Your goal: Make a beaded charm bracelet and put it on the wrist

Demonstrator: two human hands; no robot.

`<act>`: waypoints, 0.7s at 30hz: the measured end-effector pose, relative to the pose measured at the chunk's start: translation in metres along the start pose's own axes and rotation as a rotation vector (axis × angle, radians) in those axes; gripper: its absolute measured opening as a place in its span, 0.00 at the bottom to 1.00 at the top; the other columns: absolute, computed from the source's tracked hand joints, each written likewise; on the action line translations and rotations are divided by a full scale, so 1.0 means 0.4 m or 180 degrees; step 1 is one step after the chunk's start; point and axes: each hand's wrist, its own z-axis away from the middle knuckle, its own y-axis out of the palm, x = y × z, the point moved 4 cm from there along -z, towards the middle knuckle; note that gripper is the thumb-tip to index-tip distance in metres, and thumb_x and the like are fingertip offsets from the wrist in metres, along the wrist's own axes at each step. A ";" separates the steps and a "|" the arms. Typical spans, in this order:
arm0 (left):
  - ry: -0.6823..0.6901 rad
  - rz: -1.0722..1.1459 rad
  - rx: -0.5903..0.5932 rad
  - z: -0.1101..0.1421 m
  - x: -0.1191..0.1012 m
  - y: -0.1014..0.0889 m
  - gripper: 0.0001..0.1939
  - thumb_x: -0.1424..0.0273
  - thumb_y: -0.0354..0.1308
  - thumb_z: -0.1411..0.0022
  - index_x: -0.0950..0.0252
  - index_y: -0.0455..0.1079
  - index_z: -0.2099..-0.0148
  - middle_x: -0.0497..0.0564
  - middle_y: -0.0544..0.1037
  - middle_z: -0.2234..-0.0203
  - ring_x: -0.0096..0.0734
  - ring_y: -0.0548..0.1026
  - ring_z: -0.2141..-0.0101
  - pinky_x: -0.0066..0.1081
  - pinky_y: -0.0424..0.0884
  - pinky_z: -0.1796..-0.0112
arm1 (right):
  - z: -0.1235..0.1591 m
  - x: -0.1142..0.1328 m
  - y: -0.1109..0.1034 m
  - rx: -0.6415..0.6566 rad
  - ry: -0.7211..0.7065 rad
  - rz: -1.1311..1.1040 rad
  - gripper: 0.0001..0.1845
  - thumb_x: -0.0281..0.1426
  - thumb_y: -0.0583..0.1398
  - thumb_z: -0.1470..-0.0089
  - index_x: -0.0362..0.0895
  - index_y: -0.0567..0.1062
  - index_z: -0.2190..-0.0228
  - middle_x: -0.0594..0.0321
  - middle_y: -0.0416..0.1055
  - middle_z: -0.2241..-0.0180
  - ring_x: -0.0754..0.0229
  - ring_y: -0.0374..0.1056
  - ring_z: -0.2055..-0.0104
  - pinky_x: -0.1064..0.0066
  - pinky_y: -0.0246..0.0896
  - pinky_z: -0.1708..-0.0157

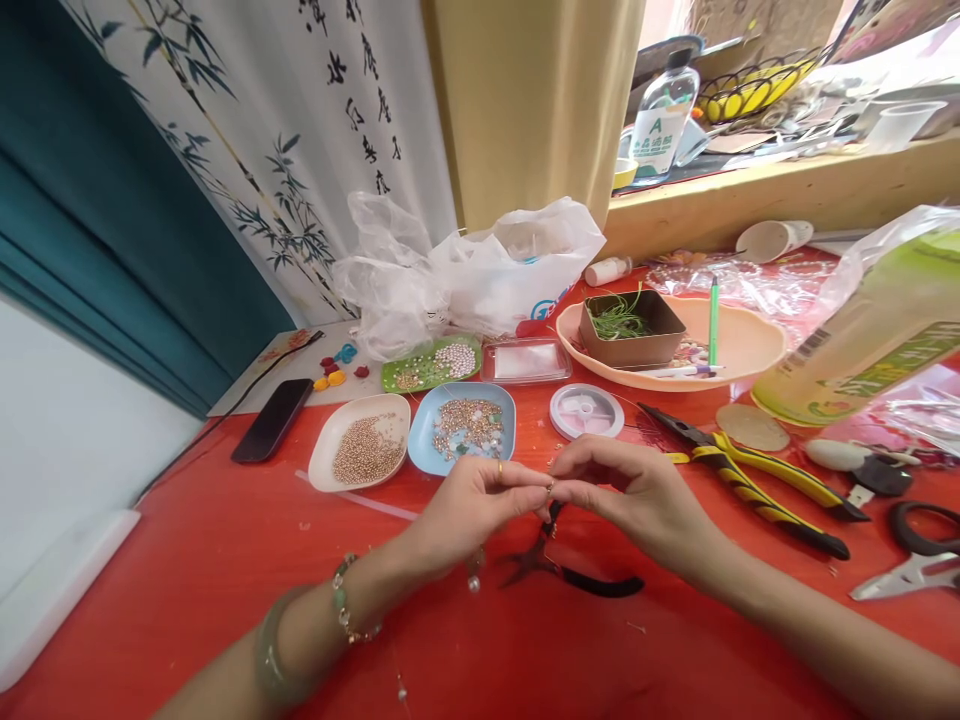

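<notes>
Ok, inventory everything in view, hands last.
Smooth table: 1, red, underneath
Hanging panels: 3, teal, white, gold, behind
Crumpled plastic bags: uncounted, white, back
Flat phone: 1, black, left
Rounded bead dish: 1, white, beside phone
Squarish bead dish: 1, blue, centre
Shallow bead tray: 1, green, back
Rectangular box: 1, clear, back
Round spool: 1, pale, centre
Oval tray: 1, peach, right
Square box: 1, brown, oval tray
Long-nosed pliers: 1, yellow-black, right
Small pliers: 1, black-handled, centre
Scissors: 1, black-handled, right edge
Tall container: 1, green-tinted, right
Capped bottle: 1, clear, ledge
Smaller clutter: uncounted, mixed, scattered
Tiny item: 1, gold-looking, between hands
Smooth bangle: 1, green, left arm
Left hand: 1, gold-ringed, centre
Right hand: 1, bare, centre
</notes>
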 end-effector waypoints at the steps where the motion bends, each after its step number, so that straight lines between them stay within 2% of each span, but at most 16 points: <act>1: 0.0053 -0.0025 -0.0008 0.001 -0.003 0.002 0.09 0.67 0.57 0.48 0.65 0.76 0.68 0.45 0.69 0.83 0.14 0.49 0.86 0.23 0.44 0.85 | 0.000 -0.005 0.004 0.0065 0.0188 -0.0260 0.08 0.34 0.61 0.53 0.42 0.71 0.77 0.63 0.70 0.78 0.64 0.66 0.76 0.73 0.62 0.76; 4: 0.0169 -0.0073 -0.0029 0.004 -0.011 0.006 0.09 0.68 0.56 0.48 0.66 0.76 0.70 0.46 0.71 0.81 0.15 0.53 0.86 0.22 0.47 0.84 | 0.002 -0.013 0.011 0.0187 0.0514 -0.0794 0.08 0.34 0.61 0.54 0.42 0.71 0.77 0.64 0.69 0.78 0.65 0.65 0.75 0.73 0.61 0.75; 8: 0.0333 -0.0239 0.0035 0.007 -0.023 0.007 0.09 0.69 0.55 0.46 0.66 0.75 0.72 0.47 0.72 0.80 0.17 0.58 0.83 0.22 0.53 0.82 | 0.001 -0.020 0.009 0.0211 0.0623 -0.0866 0.08 0.33 0.61 0.54 0.41 0.71 0.77 0.65 0.68 0.78 0.65 0.64 0.74 0.74 0.59 0.74; 11: 0.0360 -0.0406 0.0078 0.009 -0.026 0.005 0.11 0.69 0.53 0.45 0.66 0.73 0.74 0.46 0.71 0.81 0.17 0.58 0.83 0.22 0.53 0.81 | -0.002 -0.022 0.004 0.0219 0.0555 -0.0697 0.09 0.34 0.60 0.53 0.41 0.71 0.77 0.64 0.68 0.77 0.65 0.63 0.74 0.73 0.59 0.74; 14: 0.0151 -0.0447 0.0051 0.008 -0.016 0.000 0.13 0.65 0.53 0.45 0.66 0.72 0.75 0.45 0.70 0.82 0.16 0.55 0.86 0.23 0.49 0.84 | -0.003 -0.017 0.000 0.0203 0.0387 -0.0346 0.09 0.34 0.59 0.52 0.41 0.72 0.77 0.63 0.68 0.77 0.64 0.63 0.73 0.72 0.58 0.73; 18: -0.0191 -0.0305 -0.0134 0.005 0.001 -0.004 0.13 0.63 0.54 0.46 0.66 0.72 0.76 0.45 0.69 0.82 0.15 0.52 0.88 0.24 0.46 0.86 | 0.001 -0.013 0.002 0.0163 0.0278 0.0148 0.09 0.33 0.58 0.50 0.42 0.71 0.78 0.63 0.68 0.77 0.64 0.63 0.73 0.72 0.57 0.73; 21: -0.0178 -0.0271 -0.0313 0.002 -0.001 -0.009 0.10 0.65 0.57 0.49 0.66 0.74 0.76 0.45 0.70 0.84 0.14 0.51 0.87 0.23 0.46 0.86 | 0.000 -0.018 0.003 0.0137 0.0324 0.0241 0.10 0.33 0.57 0.50 0.42 0.70 0.79 0.64 0.67 0.78 0.64 0.62 0.74 0.73 0.57 0.73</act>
